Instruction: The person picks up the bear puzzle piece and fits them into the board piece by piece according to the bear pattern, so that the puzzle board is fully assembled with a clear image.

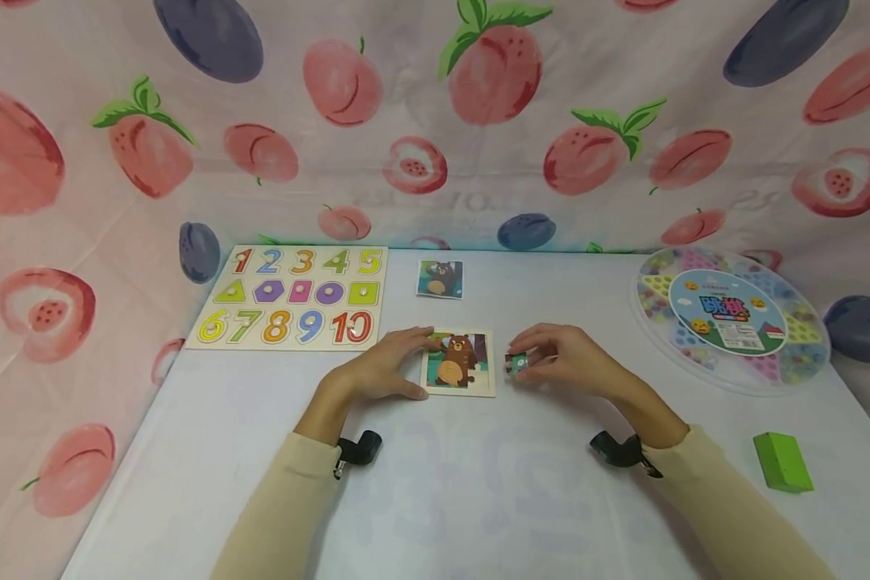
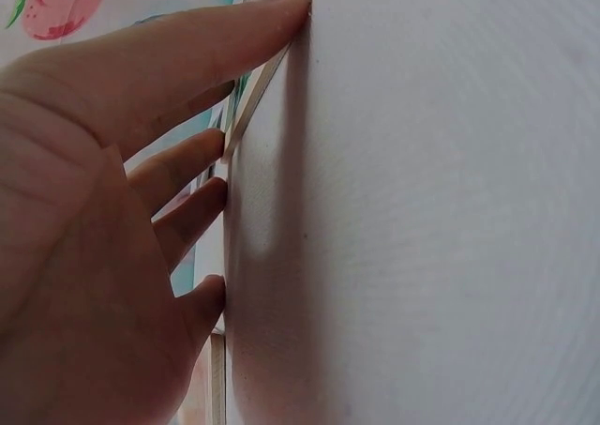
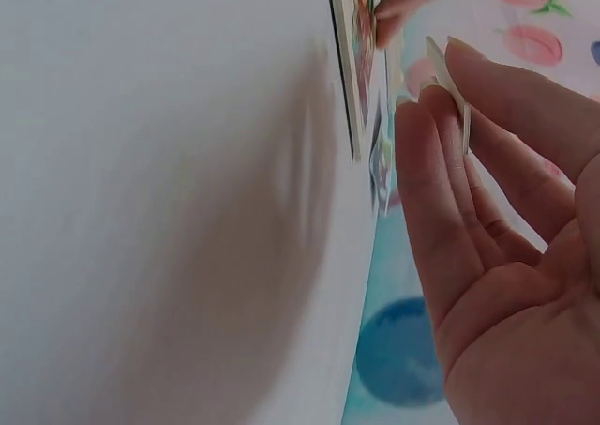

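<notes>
A small square jigsaw puzzle board (image 1: 453, 366) with a brown bear picture lies mid-table; bare wood shows at its lower right corner. My left hand (image 1: 377, 366) is at its left side, with the thumb at the lower left corner and the index finger by the top edge. In the left wrist view that hand's fingers (image 2: 187, 214) are spread and fairly straight. Just right of the board, my right hand (image 1: 569, 358) pinches a green-and-brown jigsaw piece (image 1: 518, 362) between thumb and fingers. The right wrist view shows the piece (image 3: 450, 92) edge-on, raised off the table.
A bear picture card (image 1: 440, 279) lies behind the board. At the back left is a number and shape board (image 1: 290, 298). A round clear Chinese checkers box (image 1: 732, 318) stands at the back right, with a green block (image 1: 783, 461) nearer the front. A fruit-print cloth (image 1: 471, 161) hangs behind.
</notes>
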Tool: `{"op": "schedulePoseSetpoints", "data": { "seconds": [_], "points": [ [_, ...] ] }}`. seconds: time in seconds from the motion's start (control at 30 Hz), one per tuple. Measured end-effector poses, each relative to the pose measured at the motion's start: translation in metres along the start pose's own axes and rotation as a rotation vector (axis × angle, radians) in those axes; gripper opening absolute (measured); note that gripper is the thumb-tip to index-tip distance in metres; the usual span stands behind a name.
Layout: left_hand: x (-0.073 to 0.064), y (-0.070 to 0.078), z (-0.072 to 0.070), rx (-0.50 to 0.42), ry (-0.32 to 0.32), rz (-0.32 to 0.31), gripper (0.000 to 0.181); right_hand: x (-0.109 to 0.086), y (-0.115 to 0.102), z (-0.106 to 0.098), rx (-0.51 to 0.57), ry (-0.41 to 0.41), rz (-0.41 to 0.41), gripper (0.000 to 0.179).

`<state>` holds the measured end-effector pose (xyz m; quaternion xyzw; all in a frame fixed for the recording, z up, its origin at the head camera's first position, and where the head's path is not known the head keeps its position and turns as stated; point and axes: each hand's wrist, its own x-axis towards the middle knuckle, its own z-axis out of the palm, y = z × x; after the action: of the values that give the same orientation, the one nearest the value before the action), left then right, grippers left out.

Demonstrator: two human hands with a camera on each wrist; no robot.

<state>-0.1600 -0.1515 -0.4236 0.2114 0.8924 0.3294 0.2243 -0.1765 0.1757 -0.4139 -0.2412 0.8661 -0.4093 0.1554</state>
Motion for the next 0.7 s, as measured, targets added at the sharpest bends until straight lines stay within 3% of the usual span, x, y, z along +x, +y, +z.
{"op": "schedulePoseSetpoints", "data": {
  "seconds": [0.27, 0.7],
  "points": [
    [0.0, -0.001, 0.0, 0.002, -0.001, 0.009, 0.066, 0.014, -0.012, 0.016, 0.019, -0.042, -0.027, 0.031],
    [0.001, -0.002, -0.002, 0.017, -0.006, 0.026, 0.067, 0.03, -0.019, 0.037, -0.083, -0.073, -0.024, 0.022]
  ]
}}
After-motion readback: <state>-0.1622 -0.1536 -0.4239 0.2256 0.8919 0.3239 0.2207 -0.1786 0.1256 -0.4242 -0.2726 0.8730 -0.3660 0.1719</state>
